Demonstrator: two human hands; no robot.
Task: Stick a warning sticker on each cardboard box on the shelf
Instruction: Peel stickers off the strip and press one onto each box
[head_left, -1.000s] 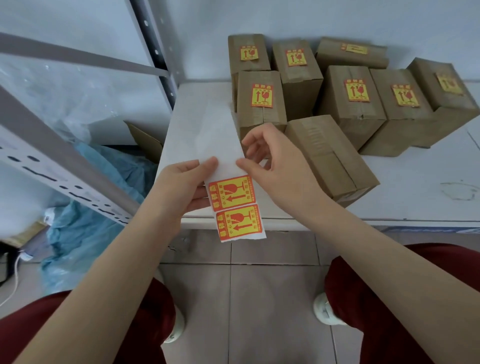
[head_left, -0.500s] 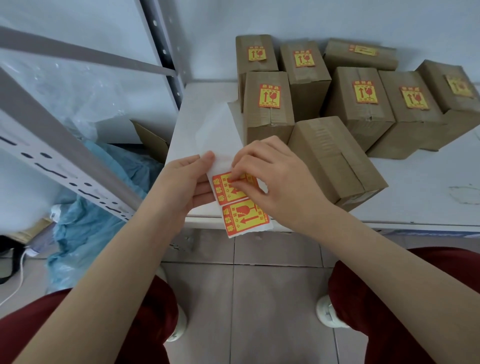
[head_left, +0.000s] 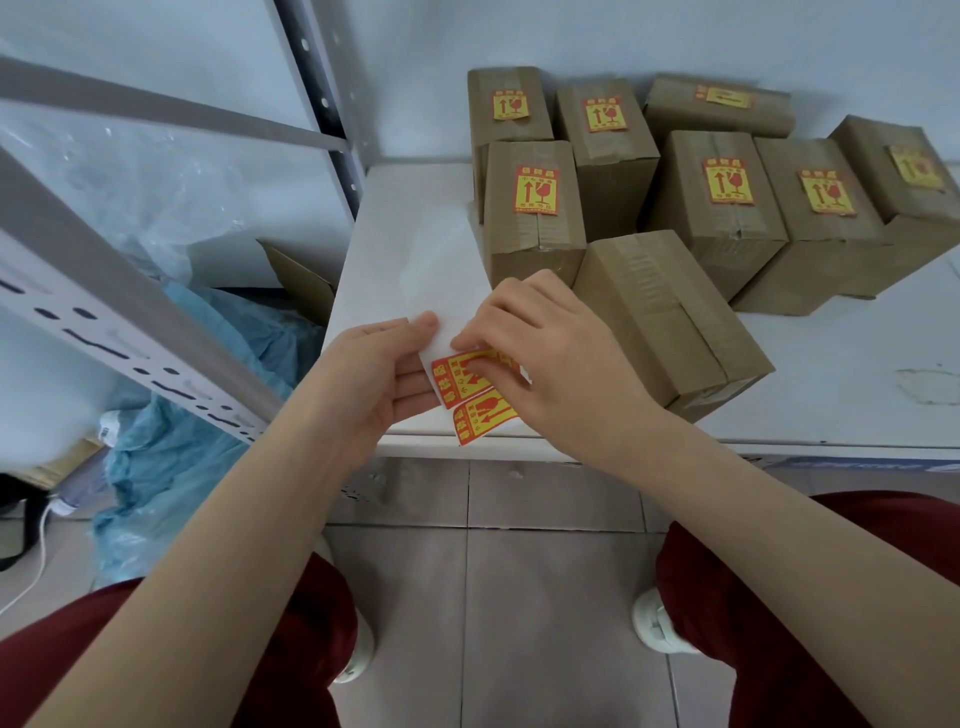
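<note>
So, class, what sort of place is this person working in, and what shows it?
Probably a storeroom or packing area: cardboard boxes, most bearing warning stickers, grouped on a white shelf, a perforated metal racking upright, and blue plastic sheeting heaped on the floor.

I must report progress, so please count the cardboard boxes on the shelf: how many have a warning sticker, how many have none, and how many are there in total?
Boxes with a warning sticker: 7
Boxes without a sticker: 1
Total boxes: 8
</note>
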